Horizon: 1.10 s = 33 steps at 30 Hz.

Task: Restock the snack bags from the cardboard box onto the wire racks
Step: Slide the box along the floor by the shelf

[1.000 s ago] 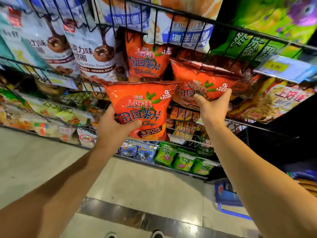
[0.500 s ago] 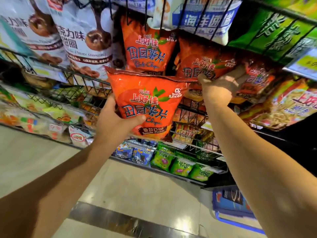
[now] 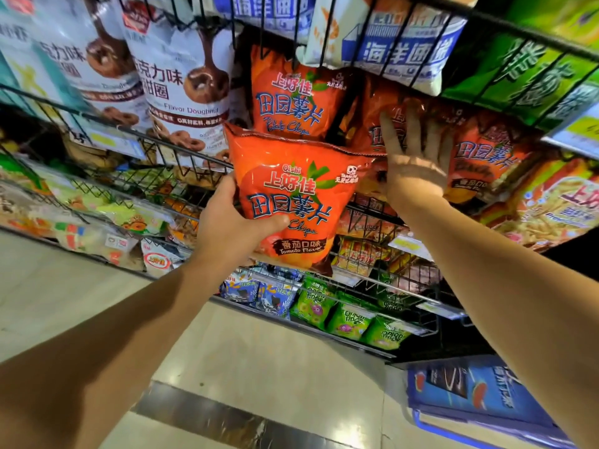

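At the rack front: left hand (image 3: 238, 222) grips the orange tomato-chip bag (image 3: 291, 202) by its lower left side, thumb across the face, fingers curled behind.
Right hand (image 3: 416, 157): fingers spread flat, palm pressing a shelved orange bag (image 3: 479, 157) back at 2 o'clock from the held bag.
Wire rack (image 3: 181, 147): another matching bag (image 3: 295, 98) stands upright at 12 o'clock.
Step advice: judged best to keep the right palm holding the shelved stock back, then slide the held bag upright into the gap between the two, label outward, without crushing it.
Change from half a second ago: right hand was clutching that bag near the rail; now it lies open against it, and the held bag sits slightly higher.
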Each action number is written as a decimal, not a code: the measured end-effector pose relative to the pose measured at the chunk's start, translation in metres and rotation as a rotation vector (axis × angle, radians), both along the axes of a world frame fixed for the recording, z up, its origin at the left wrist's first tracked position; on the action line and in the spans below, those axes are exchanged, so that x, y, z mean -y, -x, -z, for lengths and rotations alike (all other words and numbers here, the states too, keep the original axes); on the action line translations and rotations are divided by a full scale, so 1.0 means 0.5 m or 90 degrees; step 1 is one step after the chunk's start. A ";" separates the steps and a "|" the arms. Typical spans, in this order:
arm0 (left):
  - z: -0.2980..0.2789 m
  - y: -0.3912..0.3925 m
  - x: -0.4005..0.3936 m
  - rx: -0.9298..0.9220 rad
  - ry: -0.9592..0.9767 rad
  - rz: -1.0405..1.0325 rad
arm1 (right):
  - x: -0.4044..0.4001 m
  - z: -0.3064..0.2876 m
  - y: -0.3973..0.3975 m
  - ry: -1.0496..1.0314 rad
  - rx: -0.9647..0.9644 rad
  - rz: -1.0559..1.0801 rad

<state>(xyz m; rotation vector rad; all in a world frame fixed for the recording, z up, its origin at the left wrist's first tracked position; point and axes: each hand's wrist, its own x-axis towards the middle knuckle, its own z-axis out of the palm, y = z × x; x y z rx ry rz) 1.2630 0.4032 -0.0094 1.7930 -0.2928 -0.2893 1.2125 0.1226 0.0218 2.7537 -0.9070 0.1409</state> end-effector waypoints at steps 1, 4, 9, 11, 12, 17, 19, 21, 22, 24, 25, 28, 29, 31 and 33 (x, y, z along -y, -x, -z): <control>0.001 -0.003 -0.001 0.006 -0.002 0.002 | 0.004 0.007 -0.008 0.008 0.008 -0.001; 0.002 0.000 -0.006 0.024 -0.009 0.014 | -0.006 0.026 -0.018 0.089 0.051 0.022; -0.026 -0.010 -0.036 -0.003 -0.035 0.091 | -0.050 -0.035 0.030 -0.115 0.038 -0.049; -0.061 -0.017 -0.047 0.008 -0.031 0.117 | -0.054 -0.057 0.042 -0.130 0.071 -0.072; -0.083 -0.020 -0.049 0.024 -0.014 0.115 | -0.056 -0.065 0.045 -0.139 0.082 -0.071; -0.185 -0.033 -0.030 0.165 0.060 0.041 | -0.072 -0.097 0.055 -0.150 0.095 -0.048; -0.188 -0.031 -0.016 0.211 0.065 0.016 | -0.076 -0.096 0.066 -0.177 0.107 -0.055; -0.170 -0.026 -0.004 0.231 0.050 -0.001 | -0.073 -0.088 0.079 -0.171 0.118 -0.068; -0.159 -0.024 0.004 0.237 0.040 -0.002 | -0.071 -0.080 0.087 -0.170 0.121 -0.068; -0.132 -0.030 0.017 0.239 0.020 0.002 | -0.070 -0.061 0.103 -0.159 0.122 -0.070; -0.121 -0.039 0.024 0.231 0.009 0.006 | -0.071 -0.053 0.111 -0.152 0.132 -0.070; -0.098 -0.078 0.044 0.232 -0.026 0.039 | -0.080 -0.026 0.129 -0.137 0.172 -0.097; -0.092 -0.095 0.050 0.235 -0.048 0.052 | -0.085 -0.020 0.133 -0.136 0.178 -0.109; -0.086 -0.129 0.057 0.239 -0.087 0.082 | -0.096 -0.009 0.137 -0.142 0.185 -0.126; -0.087 -0.160 0.059 0.250 -0.126 0.115 | -0.108 -0.002 0.135 -0.149 0.196 -0.134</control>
